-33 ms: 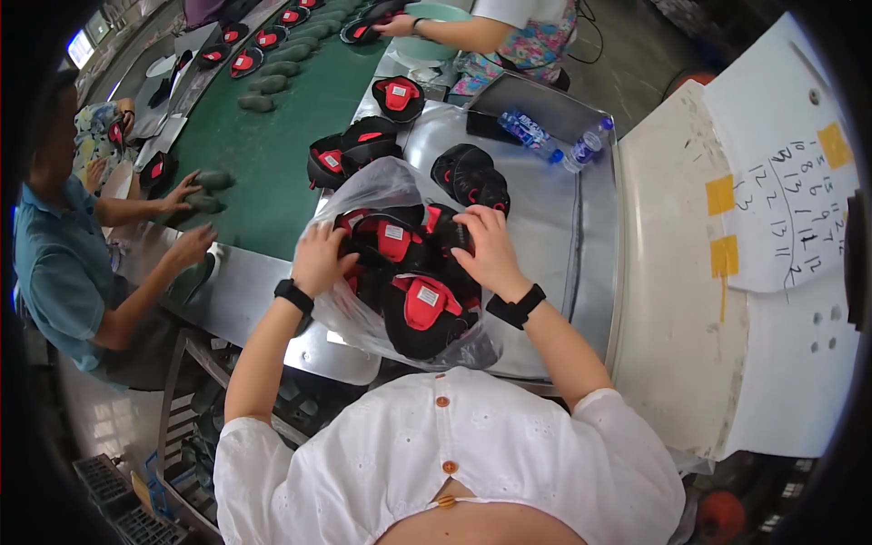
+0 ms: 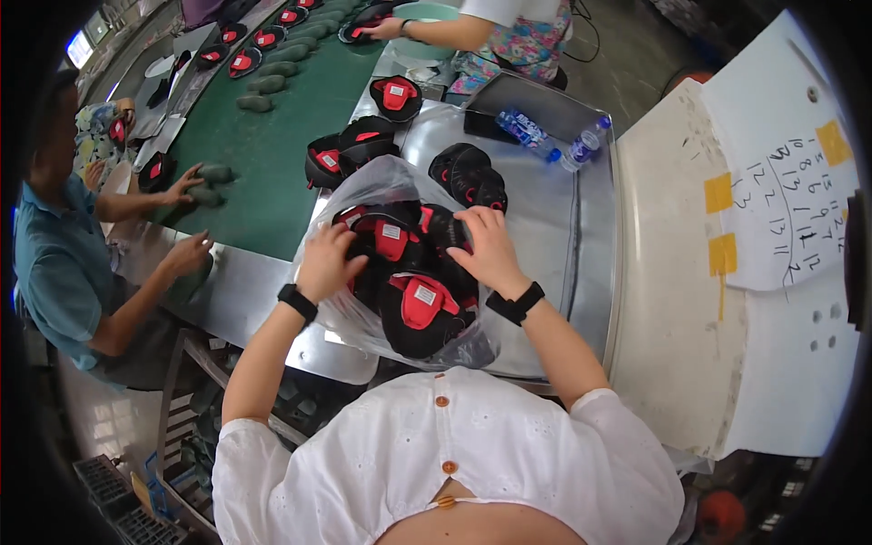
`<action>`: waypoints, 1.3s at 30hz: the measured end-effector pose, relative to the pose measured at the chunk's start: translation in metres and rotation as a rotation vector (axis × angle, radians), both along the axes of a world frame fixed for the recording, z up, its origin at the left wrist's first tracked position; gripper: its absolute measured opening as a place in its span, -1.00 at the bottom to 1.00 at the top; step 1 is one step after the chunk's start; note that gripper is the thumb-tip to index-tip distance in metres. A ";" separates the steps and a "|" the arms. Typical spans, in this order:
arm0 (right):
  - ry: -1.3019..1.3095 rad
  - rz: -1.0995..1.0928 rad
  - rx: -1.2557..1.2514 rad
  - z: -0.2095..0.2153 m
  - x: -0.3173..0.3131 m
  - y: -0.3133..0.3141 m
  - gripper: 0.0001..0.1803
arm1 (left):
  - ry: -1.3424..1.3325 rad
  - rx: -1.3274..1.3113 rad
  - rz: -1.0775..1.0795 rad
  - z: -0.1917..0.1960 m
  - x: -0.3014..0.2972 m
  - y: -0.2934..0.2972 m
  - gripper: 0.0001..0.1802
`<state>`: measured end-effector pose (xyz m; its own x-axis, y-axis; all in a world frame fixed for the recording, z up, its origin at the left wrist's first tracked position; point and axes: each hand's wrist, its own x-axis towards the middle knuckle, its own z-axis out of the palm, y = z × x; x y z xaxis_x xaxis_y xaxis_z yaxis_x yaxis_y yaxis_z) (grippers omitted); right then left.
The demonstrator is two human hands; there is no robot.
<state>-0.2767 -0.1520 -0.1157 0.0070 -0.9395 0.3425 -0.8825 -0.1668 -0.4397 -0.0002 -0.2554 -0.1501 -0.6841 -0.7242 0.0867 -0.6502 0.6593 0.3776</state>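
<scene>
Shoe uppers (image 2: 420,304) — black, red-lined

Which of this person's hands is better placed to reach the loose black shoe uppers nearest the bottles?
Probably the right hand: it sits just this side of those loose shoe uppers, whereas the left hand is at the opposite side of the clear plastic bag, with its contents in between.

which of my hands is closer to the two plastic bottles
Right. Your right hand is at the right side of the clear bag, on the bottles' side; your left hand is farther away, at the bag's left side.
</scene>
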 end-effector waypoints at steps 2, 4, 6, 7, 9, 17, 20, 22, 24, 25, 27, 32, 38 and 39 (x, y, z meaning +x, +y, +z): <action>-0.136 -0.041 0.443 -0.011 -0.003 -0.004 -0.18 | 0.077 -0.046 -0.212 0.013 -0.026 0.026 -0.35; -0.069 0.008 0.471 -0.036 0.000 -0.008 0.06 | 0.087 0.150 -0.279 0.017 -0.058 0.045 -0.28; -0.009 -0.001 0.446 -0.046 0.013 -0.015 0.03 | 0.210 0.204 -0.351 -0.003 -0.069 0.043 -0.22; -0.043 -0.052 0.642 -0.030 0.016 -0.018 -0.05 | 0.136 0.207 -0.283 0.011 -0.073 0.044 -0.21; -0.210 -0.075 0.384 -0.045 -0.025 -0.012 -0.08 | 0.216 0.228 -0.269 0.029 -0.078 0.039 -0.22; -1.437 0.165 0.289 0.006 -0.082 0.035 -0.23 | 0.422 0.417 -0.143 0.058 -0.060 0.039 -0.10; -1.812 0.349 0.131 -0.004 -0.092 0.047 -0.29 | 0.417 0.500 -0.221 0.060 -0.075 0.041 -0.07; -1.855 0.456 0.079 -0.015 -0.089 0.045 -0.36 | 0.605 1.208 -0.299 0.064 -0.083 0.052 -0.08; -2.372 0.384 0.047 -0.012 -0.047 0.042 -0.46 | 0.879 1.363 -0.401 0.045 -0.083 0.066 -0.12; -2.437 0.306 0.044 -0.022 -0.035 0.042 -0.52 | 0.965 1.220 -0.328 0.048 -0.092 0.068 -0.17; -2.424 0.246 0.012 -0.028 -0.020 0.044 -0.52 | 1.048 1.071 -0.260 0.051 -0.104 0.074 -0.22; -2.322 -0.121 0.038 -0.018 0.019 0.045 -0.63 | 1.526 1.158 0.068 0.060 -0.102 0.102 -0.40; -1.841 -0.084 0.347 -0.010 -0.003 0.040 -0.67 | 1.761 1.294 0.267 0.049 -0.065 0.085 -0.44; -1.936 -0.116 0.326 0.005 -0.006 0.037 -0.68 | 1.736 1.285 0.232 0.047 -0.060 0.084 -0.45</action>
<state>-0.2831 -0.1152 -0.1110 -0.1567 -0.9260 -0.3435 0.7409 0.1197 -0.6609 -0.0605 -0.1712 -0.1031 -0.3949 -0.9116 -0.1143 0.7278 -0.3863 0.5667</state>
